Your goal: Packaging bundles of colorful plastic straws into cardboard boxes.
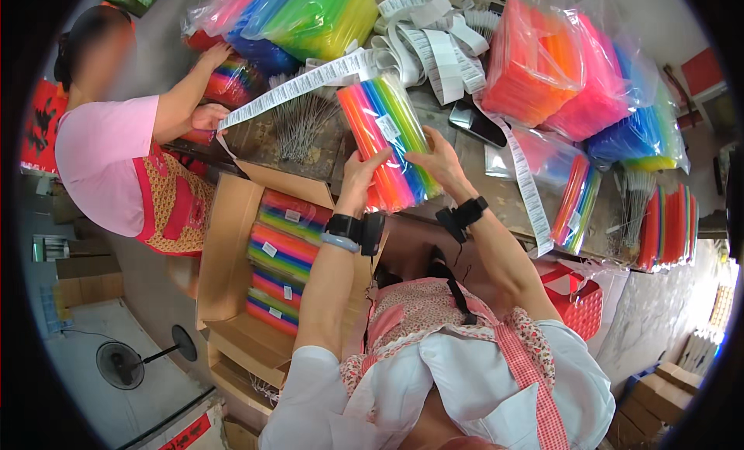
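A rainbow straw pack was held in both hands above the tabletop edge.

The clear-wrapped pack of coloured straws (385, 140) was gripped near its lower end, the grip of the left hand (358, 177) being closed on its orange side and the grip of the right hand (439, 159) being closed on its green side, so that the pack stood tilted between them over the tabletop (496, 194). An open cardboard box (225, 249) with similar packs stacked inside was seen just below and to the left. A long label strip (310, 82) was draped behind the pack's top. The pack's bottom end was hidden by the fingers, and another person's hand (209, 117) was partly covered by the strip.
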Tool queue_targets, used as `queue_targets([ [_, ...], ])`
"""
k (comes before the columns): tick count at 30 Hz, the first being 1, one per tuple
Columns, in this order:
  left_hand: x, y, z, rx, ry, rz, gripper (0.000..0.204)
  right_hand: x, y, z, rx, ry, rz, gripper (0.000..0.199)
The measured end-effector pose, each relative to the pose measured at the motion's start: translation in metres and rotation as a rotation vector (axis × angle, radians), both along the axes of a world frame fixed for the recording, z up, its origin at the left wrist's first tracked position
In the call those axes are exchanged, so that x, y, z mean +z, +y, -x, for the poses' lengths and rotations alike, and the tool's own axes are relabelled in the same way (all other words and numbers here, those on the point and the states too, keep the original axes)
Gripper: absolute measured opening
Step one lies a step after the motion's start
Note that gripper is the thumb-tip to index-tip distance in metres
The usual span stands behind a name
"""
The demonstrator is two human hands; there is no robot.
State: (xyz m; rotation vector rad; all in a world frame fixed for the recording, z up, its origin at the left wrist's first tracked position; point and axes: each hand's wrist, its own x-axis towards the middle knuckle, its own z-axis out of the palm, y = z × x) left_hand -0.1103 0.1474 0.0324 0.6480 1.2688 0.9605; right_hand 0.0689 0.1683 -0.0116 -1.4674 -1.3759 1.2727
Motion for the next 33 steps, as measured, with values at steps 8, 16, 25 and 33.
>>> queue_targets([
  [8,0.013,-0.035,-0.059,0.0,-0.025,-0.519,0.072,0.051,-0.039,-0.062,0.002,0.524,-0.185,0.083],
  [16,-0.052,-0.049,-0.091,-0.441,-0.02,-0.528,0.075,0.046,-0.064,-0.135,0.296,0.006,-0.139,0.072],
  [25,-0.01,-0.079,-0.09,-0.279,-0.587,-0.103,0.079,0.032,-0.089,-0.136,0.312,0.61,0.07,0.061],
  [33,-0.006,-0.078,-0.095,-0.323,-0.385,-0.492,0.088,0.04,-0.086,-0.142,0.414,0.155,-0.096,0.079],
])
